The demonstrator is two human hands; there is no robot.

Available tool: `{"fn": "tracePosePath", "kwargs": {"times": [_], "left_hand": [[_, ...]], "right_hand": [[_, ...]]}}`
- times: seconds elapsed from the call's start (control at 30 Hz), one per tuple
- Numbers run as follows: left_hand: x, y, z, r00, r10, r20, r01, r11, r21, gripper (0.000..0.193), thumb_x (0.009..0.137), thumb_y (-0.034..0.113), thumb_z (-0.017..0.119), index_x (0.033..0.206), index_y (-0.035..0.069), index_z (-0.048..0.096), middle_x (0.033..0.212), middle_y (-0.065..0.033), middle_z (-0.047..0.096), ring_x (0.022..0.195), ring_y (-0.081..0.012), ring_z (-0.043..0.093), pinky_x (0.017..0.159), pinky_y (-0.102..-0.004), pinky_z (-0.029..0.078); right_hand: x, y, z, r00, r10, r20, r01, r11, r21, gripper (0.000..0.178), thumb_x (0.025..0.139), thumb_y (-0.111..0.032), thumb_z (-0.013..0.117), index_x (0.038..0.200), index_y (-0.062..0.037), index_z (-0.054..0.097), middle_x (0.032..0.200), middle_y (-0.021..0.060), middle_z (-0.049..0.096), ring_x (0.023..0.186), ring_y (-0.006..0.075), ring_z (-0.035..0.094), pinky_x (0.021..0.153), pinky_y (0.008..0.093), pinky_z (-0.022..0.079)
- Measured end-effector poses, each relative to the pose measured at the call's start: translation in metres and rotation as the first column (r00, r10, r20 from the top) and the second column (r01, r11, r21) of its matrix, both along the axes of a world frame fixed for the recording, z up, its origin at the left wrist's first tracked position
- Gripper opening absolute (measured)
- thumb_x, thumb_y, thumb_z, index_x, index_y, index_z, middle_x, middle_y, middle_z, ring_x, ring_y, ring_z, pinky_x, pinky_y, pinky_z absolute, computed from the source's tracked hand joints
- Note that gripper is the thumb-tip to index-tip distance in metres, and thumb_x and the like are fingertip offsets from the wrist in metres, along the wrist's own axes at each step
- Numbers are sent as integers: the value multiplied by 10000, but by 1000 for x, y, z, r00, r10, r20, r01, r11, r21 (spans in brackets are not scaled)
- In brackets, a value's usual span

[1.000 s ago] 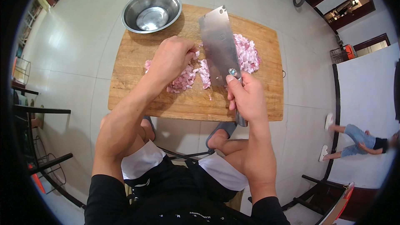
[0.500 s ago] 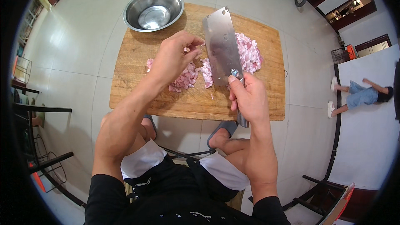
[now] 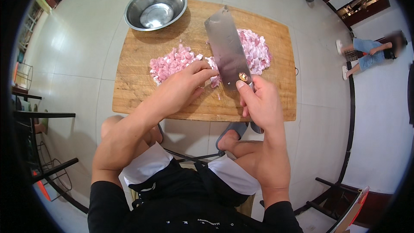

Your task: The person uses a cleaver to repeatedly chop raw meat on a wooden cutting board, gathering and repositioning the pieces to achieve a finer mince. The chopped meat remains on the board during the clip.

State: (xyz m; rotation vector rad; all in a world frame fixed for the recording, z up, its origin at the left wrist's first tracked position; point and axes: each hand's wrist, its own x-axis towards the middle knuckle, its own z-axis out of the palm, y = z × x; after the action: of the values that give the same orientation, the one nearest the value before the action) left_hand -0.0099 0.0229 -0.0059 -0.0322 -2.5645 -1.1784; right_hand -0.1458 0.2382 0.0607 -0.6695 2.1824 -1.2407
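In the head view, the right hand (image 3: 264,103) is closed around the handle of the cleaver (image 3: 228,47), whose blade is above the wooden board (image 3: 276,90). The left hand (image 3: 185,84) has the fingers loosely bent, near the blade, at a small strip of meat (image 3: 214,82); if they pinch it, I cannot tell. On the board lie also 2 heaps, the left heap (image 3: 170,62) and the right heap (image 3: 256,49). A steel bowl (image 3: 157,8) stands at the far left corner.

Free near-side board (image 3: 211,110), cleaver (image 3: 228,45) beyond
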Motion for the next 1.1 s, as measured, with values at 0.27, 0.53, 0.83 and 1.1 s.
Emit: {"fn": "tracePosePath", "kwargs": {"times": [0.27,0.53,0.83,1.1], "left_hand": [[9,-8,0,996,-82,-36,81,996,-40,511,950,-38,779,1439,85,692,1349,-142,685,1173,-369,731,972,-439,628],[4,15,-4,996,-19,92,20,1000,-7,513,969,48,820,1462,87,684,1355,-161,698,1136,-381,750,939,-452,643],[11,13,2,1000,6,18,-4,994,-111,377,975,105,826,1343,78,748,1301,-107,740,1086,-345,768,913,-452,644],[6,14,-15,999,26,-31,-36,934,-357,147,984,149,754,1113,78,764,1128,-88,734,974,-328,750,797,-446,619]], "right_hand": [[4,16,3,983,90,-158,-75,992,98,428,1050,-304,760,836,40,619,616,189,546,544,302,519,563,476,421],[5,18,1,984,73,-164,-54,992,113,437,1046,-308,767,827,35,609,610,203,536,529,317,498,553,476,421],[7,23,14,981,101,-164,-73,983,169,432,1041,-304,759,827,38,606,656,240,576,569,375,553,570,495,432],[25,25,41,985,164,-57,-139,941,310,379,1076,-299,693,878,20,644,633,221,692,611,405,742,590,466,544]]}}
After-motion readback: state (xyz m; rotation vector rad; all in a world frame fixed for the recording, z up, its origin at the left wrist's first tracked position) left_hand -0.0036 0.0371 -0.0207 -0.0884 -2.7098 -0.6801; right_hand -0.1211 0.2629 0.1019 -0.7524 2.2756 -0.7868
